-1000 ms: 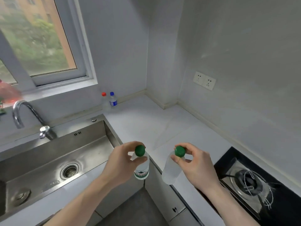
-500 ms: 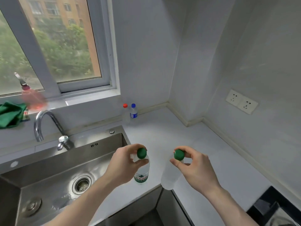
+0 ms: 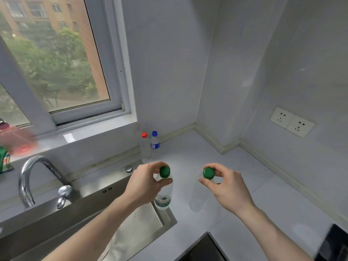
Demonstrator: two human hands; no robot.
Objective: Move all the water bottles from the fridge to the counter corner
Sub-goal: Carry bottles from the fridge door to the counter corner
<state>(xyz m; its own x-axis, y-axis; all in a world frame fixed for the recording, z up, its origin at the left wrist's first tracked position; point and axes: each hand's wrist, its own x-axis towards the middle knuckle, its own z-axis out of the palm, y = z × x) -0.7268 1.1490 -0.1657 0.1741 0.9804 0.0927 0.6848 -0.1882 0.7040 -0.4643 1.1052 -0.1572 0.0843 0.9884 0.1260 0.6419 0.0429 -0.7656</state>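
My left hand (image 3: 145, 183) pinches the neck of a clear green-capped water bottle (image 3: 163, 196) with a green label, hanging over the sink's right edge. My right hand (image 3: 226, 187) pinches the neck of a second green-capped bottle (image 3: 197, 200), clear and without a label, above the white counter (image 3: 216, 157). Two more bottles stand against the back wall under the window: one with a red cap (image 3: 145, 146) and one with a blue cap (image 3: 155, 143). The counter corner lies to their right.
A steel sink (image 3: 116, 187) with a curved tap (image 3: 30, 179) fills the lower left. The window sill holds a blurred red item (image 3: 17, 140) and a green cloth (image 3: 3, 159). Wall sockets (image 3: 291, 124) sit on the right wall. A black hob (image 3: 331, 243) is at the lower right.
I have moved closer to the counter and my view has lifted toward the window. Both hands carried their bottles forward over the sink edge and counter, keeping the same grips.
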